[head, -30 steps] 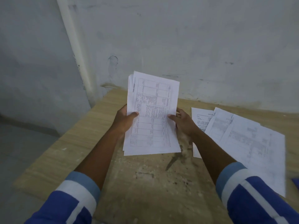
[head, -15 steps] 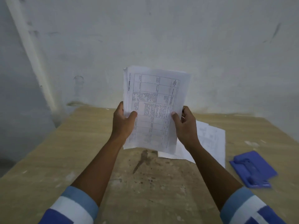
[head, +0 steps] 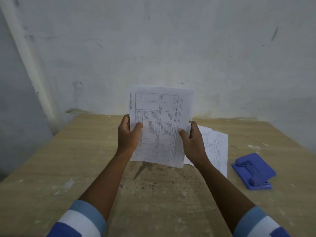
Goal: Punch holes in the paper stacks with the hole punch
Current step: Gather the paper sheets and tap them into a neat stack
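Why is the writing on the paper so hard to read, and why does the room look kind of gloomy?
In the head view the light is dim and bluish, without glare; the held paper stack shows table lines, but its print is too small and soft to read; the blue hole punch looks slightly smeared; the wide lens bends the wall pipe.

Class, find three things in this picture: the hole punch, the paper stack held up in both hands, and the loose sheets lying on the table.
hole punch (head: 253, 171): head view, on its blue lever.
paper stack (head: 160, 124): head view, middle of the printed top sheet.
loose sheets (head: 217, 147): head view, on the exposed top page.
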Tool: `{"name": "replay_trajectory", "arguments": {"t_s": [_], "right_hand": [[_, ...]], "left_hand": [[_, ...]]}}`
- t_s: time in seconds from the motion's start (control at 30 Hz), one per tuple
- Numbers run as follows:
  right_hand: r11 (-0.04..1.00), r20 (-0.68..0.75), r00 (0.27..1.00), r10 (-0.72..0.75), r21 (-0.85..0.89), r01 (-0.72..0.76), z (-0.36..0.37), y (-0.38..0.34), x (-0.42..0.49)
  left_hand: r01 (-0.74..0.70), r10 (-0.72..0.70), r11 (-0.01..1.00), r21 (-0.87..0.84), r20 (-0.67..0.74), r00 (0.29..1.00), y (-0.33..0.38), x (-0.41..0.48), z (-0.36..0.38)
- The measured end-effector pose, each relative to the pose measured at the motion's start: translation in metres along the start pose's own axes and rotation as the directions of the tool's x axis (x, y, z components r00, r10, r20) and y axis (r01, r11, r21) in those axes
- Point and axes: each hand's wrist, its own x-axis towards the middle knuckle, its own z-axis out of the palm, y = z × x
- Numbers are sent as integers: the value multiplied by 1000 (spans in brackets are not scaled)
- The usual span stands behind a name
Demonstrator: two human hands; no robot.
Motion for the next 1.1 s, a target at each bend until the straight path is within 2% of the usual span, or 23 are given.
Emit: {"name": "replay_trajectory", "arguments": {"t_s": [0.2,0.43,0.53,0.63,0.87,1.1], "right_hand": [[996,49,999,20,81,-24,4,-6,-4],[1000,-61,998,-3,12,4,-3,-4,-2],[1000,-53,999,9,14,-8,-7,-1,-1],[999,-52,998,27,40,-25,-9,2,-3],[997,-4,1000,25,70,-25,-15,1,-4],[995,-76,997,6,97,2,-15,-2,0]], "left_hand": [[-19,20,999,-29,33,999,1,1,7],[-91,90,996,26,8,996,2,0,5],[-54,53,999,11,73,996,-2,0,4],[0,11,995,-101,109,994,-6,-6,4],[-9,18,998,-56,161,987,-7,-4,-2],[-32,39,997,-71,98,994,1,-2,-3]]}}
